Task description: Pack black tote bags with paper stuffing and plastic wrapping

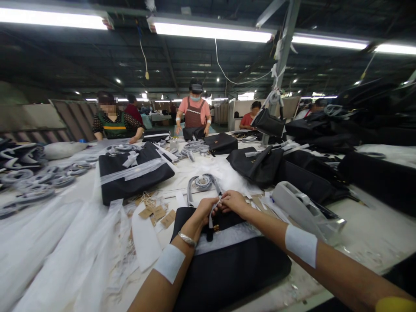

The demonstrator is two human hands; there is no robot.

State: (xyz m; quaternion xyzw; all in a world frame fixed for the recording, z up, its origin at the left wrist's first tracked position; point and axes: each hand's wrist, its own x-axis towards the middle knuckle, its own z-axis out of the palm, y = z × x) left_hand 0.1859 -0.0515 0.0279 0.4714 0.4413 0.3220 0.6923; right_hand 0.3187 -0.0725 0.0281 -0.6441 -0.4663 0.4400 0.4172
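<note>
A black handbag (pixel 234 268) lies on the table right in front of me, with a band of translucent wrapping (pixel 229 238) across it and a small gold clasp (pixel 216 227) near its top. Its wrapped grey handle (pixel 189 190) loops up beyond the bag, around a coiled grey strap (pixel 202 182). My left hand (pixel 207 209) is closed on a narrow white strip (pixel 211 219) by the handle's right end. Fingertips of my right hand (pixel 233 203) pinch together at the upper end of this strip, touching or almost touching the left hand. What lies between the fingers is partly hidden.
A grey tape dispenser (pixel 297 208) stands to the right. Brown tags (pixel 158 212) and white plastic sheeting (pixel 65 247) lie left. Other black bags (pixel 136 171) and coiled straps surround the work. Across the table, a person in a brown apron (pixel 194 115) handles a black bag.
</note>
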